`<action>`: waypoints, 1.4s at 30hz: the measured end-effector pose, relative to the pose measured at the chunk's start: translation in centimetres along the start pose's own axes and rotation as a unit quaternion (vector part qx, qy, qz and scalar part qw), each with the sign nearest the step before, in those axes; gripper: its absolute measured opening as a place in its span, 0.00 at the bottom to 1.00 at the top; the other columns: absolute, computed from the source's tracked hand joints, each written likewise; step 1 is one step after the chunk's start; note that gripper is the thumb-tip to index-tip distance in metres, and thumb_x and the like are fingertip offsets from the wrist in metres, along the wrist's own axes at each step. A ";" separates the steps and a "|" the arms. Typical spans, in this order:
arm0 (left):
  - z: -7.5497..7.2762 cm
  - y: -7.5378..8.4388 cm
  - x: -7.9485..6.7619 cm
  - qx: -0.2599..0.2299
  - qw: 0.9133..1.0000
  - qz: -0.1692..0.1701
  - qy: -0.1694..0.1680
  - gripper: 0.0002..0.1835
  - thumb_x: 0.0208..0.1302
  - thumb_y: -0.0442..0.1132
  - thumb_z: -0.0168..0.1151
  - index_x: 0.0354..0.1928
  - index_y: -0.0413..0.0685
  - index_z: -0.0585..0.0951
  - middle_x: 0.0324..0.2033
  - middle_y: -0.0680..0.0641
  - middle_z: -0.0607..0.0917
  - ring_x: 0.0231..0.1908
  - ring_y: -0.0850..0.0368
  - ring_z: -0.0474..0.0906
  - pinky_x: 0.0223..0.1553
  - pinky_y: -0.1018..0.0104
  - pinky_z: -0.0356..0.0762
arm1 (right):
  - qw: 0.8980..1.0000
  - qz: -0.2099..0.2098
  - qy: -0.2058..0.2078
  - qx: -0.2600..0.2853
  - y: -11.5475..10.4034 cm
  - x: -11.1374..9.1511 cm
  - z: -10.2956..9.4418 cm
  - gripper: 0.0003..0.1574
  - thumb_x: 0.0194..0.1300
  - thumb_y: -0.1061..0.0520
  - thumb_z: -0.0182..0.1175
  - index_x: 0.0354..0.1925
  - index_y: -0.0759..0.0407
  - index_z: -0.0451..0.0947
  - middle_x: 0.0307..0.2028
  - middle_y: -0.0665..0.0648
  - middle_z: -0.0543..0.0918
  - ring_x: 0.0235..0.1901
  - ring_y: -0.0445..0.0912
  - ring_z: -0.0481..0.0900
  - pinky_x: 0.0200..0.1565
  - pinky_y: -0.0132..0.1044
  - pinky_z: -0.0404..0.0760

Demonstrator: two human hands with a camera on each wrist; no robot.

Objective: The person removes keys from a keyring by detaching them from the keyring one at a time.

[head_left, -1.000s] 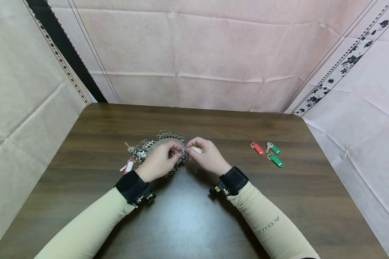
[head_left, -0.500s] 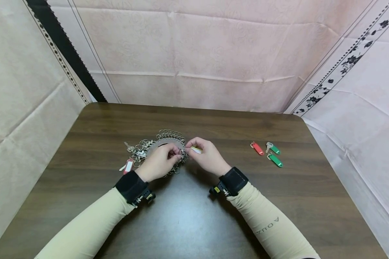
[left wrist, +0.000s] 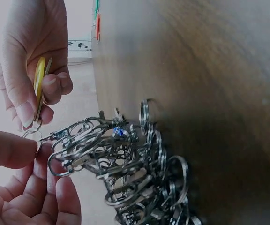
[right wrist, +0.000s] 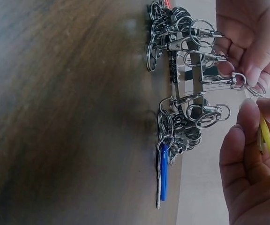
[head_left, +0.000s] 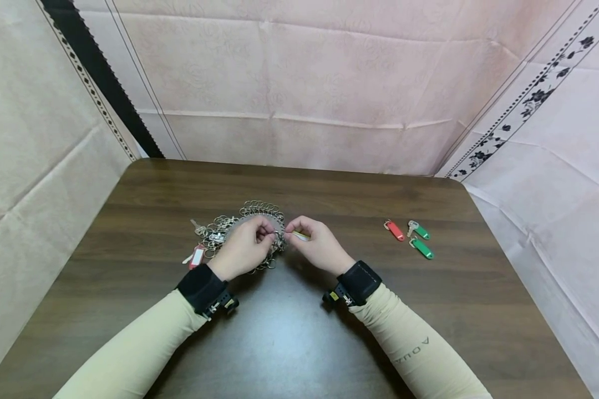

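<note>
A round metal key holder (head_left: 258,208), hung with several snap hooks and split rings, lies around my left hand (head_left: 244,249). That hand pinches a split ring (right wrist: 258,90) on one of the hooks between thumb and finger. My right hand (head_left: 321,248) holds a yellow key tag (left wrist: 39,84) with a key (left wrist: 48,67) beside it, its fingertips at the small ring at the tag's end. The two hands nearly meet at the split ring. Whether the tag's ring is threaded onto it I cannot tell.
A red tag (head_left: 394,230) and two green tags (head_left: 421,248) with keys lie at the right of the table (head_left: 299,332). On the holder's left side hangs a red tag (head_left: 197,256); a blue tag (right wrist: 164,173) hangs in the right wrist view.
Both hands stay at the key holder with only small finger shifts. The yellow tag in my right hand has turned more edge-on, and the right hand sits slightly lower.
</note>
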State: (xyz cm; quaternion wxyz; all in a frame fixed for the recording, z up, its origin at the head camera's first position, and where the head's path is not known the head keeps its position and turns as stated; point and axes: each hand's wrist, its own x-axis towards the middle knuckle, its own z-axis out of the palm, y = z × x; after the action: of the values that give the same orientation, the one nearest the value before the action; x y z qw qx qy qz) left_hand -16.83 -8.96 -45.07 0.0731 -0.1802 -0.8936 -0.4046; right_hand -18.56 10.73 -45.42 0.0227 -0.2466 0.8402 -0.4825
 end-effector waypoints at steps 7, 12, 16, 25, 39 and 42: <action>-0.1 0.1 0.0 0.023 0.999 0.014 0.022 0.02 0.59 0.36 0.60 0.34 0.47 0.79 0.27 0.51 0.81 0.28 0.61 0.73 0.31 0.63 0.75 | 1.000 0.002 -0.004 -0.003 0.1 0.0 0.1 0.03 0.63 0.57 0.60 0.37 0.52 0.78 0.37 0.51 0.83 0.32 0.39 0.77 0.33 0.35 0.78; -0.2 0.1 0.0 0.024 0.999 0.016 0.023 0.02 0.56 0.35 0.63 0.32 0.47 0.78 0.27 0.50 0.82 0.28 0.61 0.74 0.31 0.63 0.75 | 1.000 -0.001 -0.005 -0.006 0.4 0.0 0.0 0.03 0.63 0.58 0.60 0.37 0.52 0.79 0.35 0.51 0.83 0.29 0.38 0.77 0.31 0.34 0.78; -0.1 0.1 0.1 0.028 0.999 0.019 0.017 0.02 0.56 0.35 0.63 0.31 0.48 0.79 0.27 0.50 0.82 0.28 0.61 0.74 0.31 0.62 0.75 | 1.000 -0.014 -0.005 -0.010 0.4 0.0 -0.2 0.02 0.65 0.57 0.59 0.37 0.52 0.78 0.30 0.55 0.83 0.27 0.39 0.76 0.28 0.33 0.75; -0.1 0.6 0.2 0.037 0.999 0.023 0.011 0.02 0.56 0.35 0.63 0.31 0.48 0.79 0.27 0.52 0.82 0.27 0.62 0.74 0.30 0.63 0.76 | 0.999 -0.027 -0.006 -0.040 0.2 0.2 -0.4 0.05 0.69 0.56 0.56 0.39 0.56 0.77 0.30 0.61 0.82 0.27 0.40 0.73 0.29 0.35 0.73; 0.3 1.1 0.2 -0.020 0.999 0.020 -0.037 0.02 0.59 0.31 0.59 0.34 0.41 0.77 0.28 0.47 0.82 0.29 0.59 0.75 0.32 0.63 0.76 | 0.996 -0.035 -0.006 -0.080 -0.3 0.4 -0.1 0.05 0.71 0.59 0.52 0.37 0.58 0.74 0.33 0.55 0.79 0.31 0.41 0.72 0.35 0.38 0.74; 0.3 1.1 0.2 -0.018 0.999 0.018 -0.043 0.02 0.59 0.32 0.60 0.35 0.42 0.79 0.27 0.47 0.82 0.29 0.59 0.75 0.32 0.63 0.76 | 0.997 -0.034 -0.007 -0.073 -0.4 0.4 -0.1 0.05 0.71 0.60 0.52 0.37 0.58 0.74 0.32 0.59 0.79 0.29 0.41 0.73 0.34 0.37 0.75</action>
State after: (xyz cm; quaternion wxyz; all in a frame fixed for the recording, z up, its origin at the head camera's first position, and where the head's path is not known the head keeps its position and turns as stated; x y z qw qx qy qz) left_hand -16.58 -8.04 -44.46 0.0384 -0.2147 -0.8850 -0.4114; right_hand -18.75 10.42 -44.95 -0.0065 -0.2792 0.8643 -0.4183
